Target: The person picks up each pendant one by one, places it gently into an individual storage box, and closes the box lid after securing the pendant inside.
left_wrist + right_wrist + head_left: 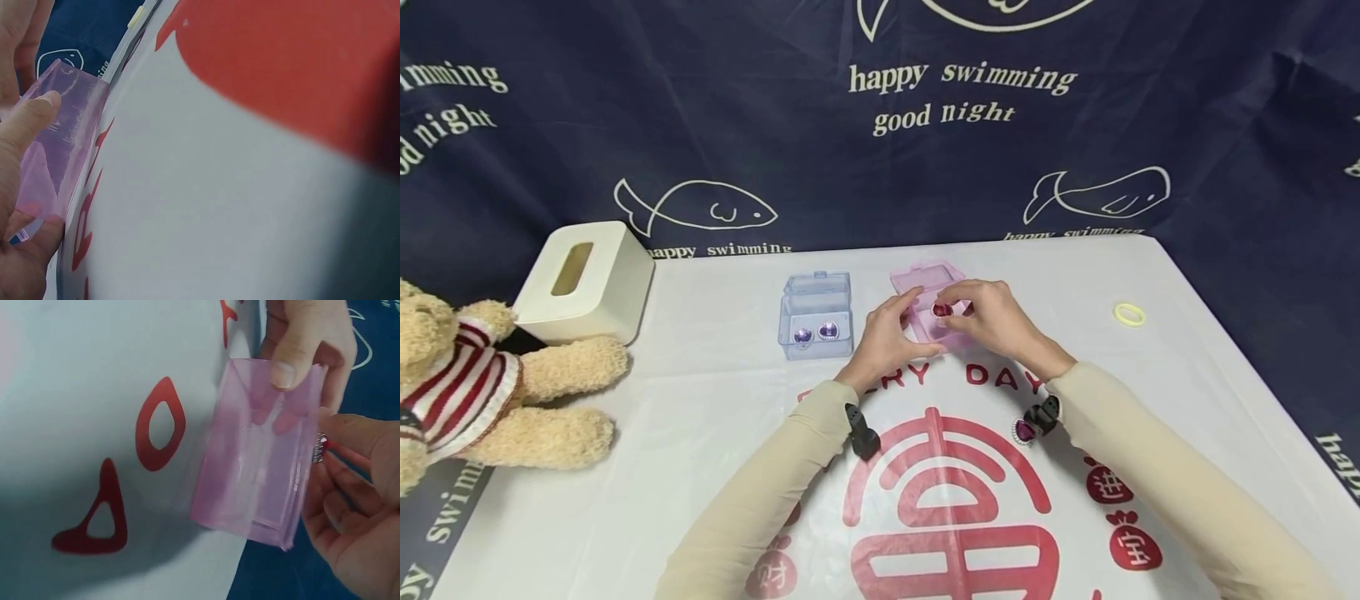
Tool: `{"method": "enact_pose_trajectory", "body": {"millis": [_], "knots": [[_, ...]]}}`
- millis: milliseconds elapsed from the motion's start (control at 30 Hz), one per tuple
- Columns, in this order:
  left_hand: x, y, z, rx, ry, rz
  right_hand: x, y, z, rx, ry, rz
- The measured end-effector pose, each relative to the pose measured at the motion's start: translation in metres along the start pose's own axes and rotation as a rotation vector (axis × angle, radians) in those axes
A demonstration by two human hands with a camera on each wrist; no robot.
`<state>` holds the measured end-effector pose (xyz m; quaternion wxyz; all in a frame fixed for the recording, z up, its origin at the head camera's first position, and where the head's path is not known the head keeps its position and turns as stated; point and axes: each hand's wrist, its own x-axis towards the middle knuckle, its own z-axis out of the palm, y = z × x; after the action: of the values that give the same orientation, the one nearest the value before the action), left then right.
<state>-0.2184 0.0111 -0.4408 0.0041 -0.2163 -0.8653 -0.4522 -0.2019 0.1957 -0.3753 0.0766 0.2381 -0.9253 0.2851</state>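
Observation:
My left hand [887,337] grips a see-through pink plastic box [262,462] by its left side, with the thumb at the near wall in the right wrist view. Its lid stands open at the back in the head view. Between thumb and fingers, my right hand [996,315] pinches a red gem [942,309] with a silvery rim, just above the box opening. Left of them stands an open see-through blue box [815,308] with two purple gems [828,331] inside. The pink box's floor is mostly hidden by my hands.
A magenta gem [1024,430] lies on the table near my right wrist. At the right is a yellow ring-shaped band [1129,314]. A white tissue box [591,283] and a teddy bear [557,408] occupy the left side. Dark printed cloth [880,192] hangs behind.

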Motion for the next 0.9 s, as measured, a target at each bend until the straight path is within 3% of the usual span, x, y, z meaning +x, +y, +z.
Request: {"method": "enact_pose_trajectory", "body": {"millis": [400,900], "knots": [[-0.001,-0.001,-0.001,0.030,0.005,0.012,0.021,0.006,0.022,-0.069,-0.160,0.094],[-0.001,-0.002,0.000,0.042,0.014,0.035,0.031,0.007,0.028,-0.133,-0.220,0.101]]}}
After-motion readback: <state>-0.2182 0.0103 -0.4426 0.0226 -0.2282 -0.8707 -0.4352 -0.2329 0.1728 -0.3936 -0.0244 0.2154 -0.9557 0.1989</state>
